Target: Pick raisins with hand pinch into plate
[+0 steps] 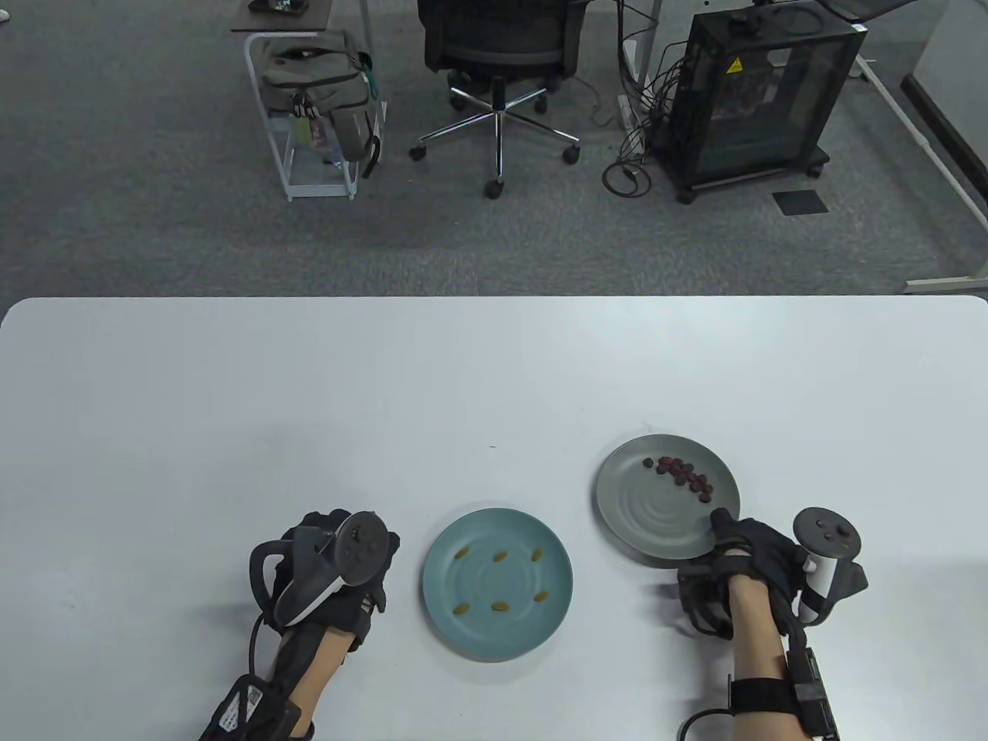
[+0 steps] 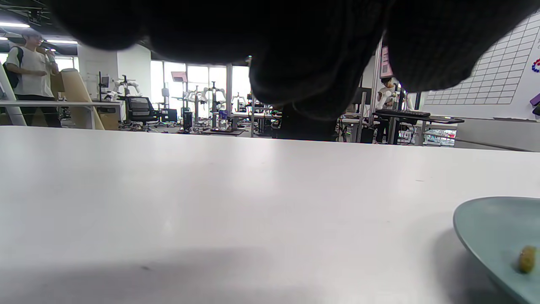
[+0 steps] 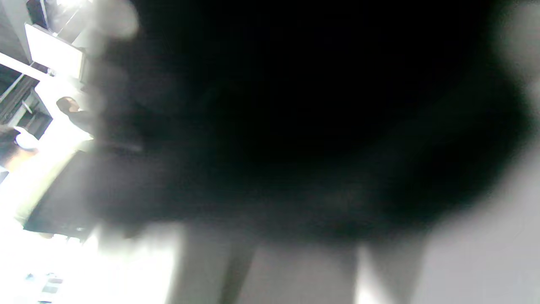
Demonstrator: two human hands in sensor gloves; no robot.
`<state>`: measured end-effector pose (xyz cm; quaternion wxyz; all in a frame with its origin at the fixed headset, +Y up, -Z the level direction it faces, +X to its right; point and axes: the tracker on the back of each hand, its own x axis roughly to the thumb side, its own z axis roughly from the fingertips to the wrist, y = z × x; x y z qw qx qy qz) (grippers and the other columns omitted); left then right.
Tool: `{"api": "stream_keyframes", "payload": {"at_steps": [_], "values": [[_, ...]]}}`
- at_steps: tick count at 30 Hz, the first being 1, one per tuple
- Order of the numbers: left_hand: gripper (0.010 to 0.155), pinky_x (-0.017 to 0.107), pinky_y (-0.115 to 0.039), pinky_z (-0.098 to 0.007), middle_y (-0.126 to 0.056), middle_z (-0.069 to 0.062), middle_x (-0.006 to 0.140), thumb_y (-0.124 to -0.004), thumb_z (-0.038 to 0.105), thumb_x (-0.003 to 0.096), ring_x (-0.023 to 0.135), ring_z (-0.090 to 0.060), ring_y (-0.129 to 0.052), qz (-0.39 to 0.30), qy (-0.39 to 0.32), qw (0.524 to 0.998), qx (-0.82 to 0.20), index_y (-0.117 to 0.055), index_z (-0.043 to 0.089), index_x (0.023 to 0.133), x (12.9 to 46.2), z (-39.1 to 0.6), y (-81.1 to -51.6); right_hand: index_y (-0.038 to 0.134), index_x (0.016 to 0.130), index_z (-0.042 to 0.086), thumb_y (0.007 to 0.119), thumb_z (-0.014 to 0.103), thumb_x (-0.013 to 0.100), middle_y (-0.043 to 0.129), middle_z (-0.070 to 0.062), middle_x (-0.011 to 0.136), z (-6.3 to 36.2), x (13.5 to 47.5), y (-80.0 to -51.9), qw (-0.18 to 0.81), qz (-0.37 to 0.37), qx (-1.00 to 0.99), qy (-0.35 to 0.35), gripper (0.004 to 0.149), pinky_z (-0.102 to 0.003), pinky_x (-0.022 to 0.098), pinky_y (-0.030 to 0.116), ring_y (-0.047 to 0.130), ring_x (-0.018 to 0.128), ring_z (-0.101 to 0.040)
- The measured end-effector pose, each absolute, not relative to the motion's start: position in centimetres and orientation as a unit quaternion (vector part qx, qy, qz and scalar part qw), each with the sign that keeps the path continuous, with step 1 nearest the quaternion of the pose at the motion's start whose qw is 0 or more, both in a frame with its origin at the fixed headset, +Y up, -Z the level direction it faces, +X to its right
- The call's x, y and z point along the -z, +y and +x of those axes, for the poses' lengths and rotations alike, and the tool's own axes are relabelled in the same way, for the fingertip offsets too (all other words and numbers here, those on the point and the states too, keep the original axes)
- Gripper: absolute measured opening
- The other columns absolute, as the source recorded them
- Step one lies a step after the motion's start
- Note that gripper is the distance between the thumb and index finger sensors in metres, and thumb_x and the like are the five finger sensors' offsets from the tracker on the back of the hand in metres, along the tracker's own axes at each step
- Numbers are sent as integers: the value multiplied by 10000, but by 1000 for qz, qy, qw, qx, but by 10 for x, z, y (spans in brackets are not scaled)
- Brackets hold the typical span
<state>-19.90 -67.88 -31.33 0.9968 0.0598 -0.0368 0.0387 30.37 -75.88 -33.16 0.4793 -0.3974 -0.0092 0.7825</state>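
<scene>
Raisins (image 1: 685, 472) lay upper left of the right hand (image 1: 747, 549), which gripped the grey plate's (image 1: 641, 502) rim.

Both hands wear black knit sensor gloves, bare forearm skin showing behind them. The left hand (image 1: 328, 571) carries a dark grey-and-white tracker with buttons. The right hand (image 1: 752, 559) has a similar tracker, black wrist straps and a cable.

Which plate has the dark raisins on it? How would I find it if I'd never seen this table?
Look at the white table, then at its right side near the right hand. The grey plate there touches that hand's fingertips and carries a bunch of dark red raisins. The blue plate beside it holds only a few scattered yellow raisins.
</scene>
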Motion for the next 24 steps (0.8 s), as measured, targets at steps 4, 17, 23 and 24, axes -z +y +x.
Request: {"api": "stream_keyframes", "payload": {"at_steps": [4,17,23,24], "values": [[533,344,-781,-503,-988,-34,506,-845,517,462,318,-235,-923,58,-38,997,-43,-948,126,809,313,-199,-680,917,683,2,910,411,445,1125,-49,296,305,333,-749,382,-391,-837,-23,473,-260,-108,900,1063,-52,-75],[533,342,-781,-503,-989,-36,503,-840,516,464,316,-235,-923,61,-40,996,-47,-950,123,808,312,-199,-680,942,641,99,911,537,415,1087,62,231,293,342,-735,142,-382,-913,-3,494,-258,-73,898,1021,-69,-44],[536,345,-781,-503,-990,-38,512,-834,520,467,324,-237,-925,68,-33,996,-51,-947,126,812,311,-203,-677,916,709,86,871,547,428,1105,0,311,285,341,-727,84,-364,-928,-8,542,-274,-39,902,1039,-20,-81],[539,345,-781,-503,-992,-41,516,-831,523,467,325,-241,-927,74,-30,995,-51,-947,125,812,311,-204,-676,907,723,88,851,555,434,1109,-16,339,284,340,-722,71,-358,-931,-14,553,-276,-25,905,1047,2,-91]]}}
